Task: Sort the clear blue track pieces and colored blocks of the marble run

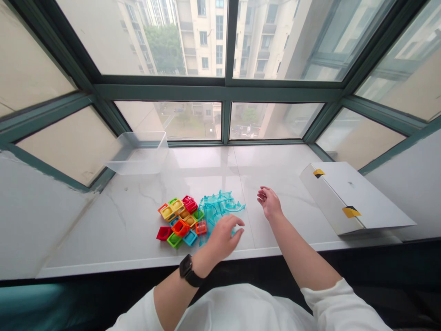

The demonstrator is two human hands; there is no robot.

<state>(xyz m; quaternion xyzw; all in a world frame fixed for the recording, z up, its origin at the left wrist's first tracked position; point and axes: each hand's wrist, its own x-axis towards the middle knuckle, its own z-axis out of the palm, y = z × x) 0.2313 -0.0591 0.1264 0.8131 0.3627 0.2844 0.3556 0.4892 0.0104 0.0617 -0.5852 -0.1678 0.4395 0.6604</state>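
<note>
My left hand (223, 235) hovers at the near side of a heap of see-through turquoise plastic pieces (217, 204). Its thumb and fingers are apart, and nothing shows between them. Some turquoise pieces are partly hidden behind this hand. My right hand (269, 203) is a short way to the right of the heap, its fingers loosely bent and apart, holding nothing. Touching the turquoise heap on the left is a pile of colourful hollow plastic blocks (181, 227) in red, orange, yellow, green and blue.
A see-through plastic bin (144, 166) stands at the back left of the white marbled sill (103, 234). On the right lies a white box (365, 197) with yellow-and-black tabs. Windows with dark green frames (206, 93) enclose the sill. Its front edge runs just before my body.
</note>
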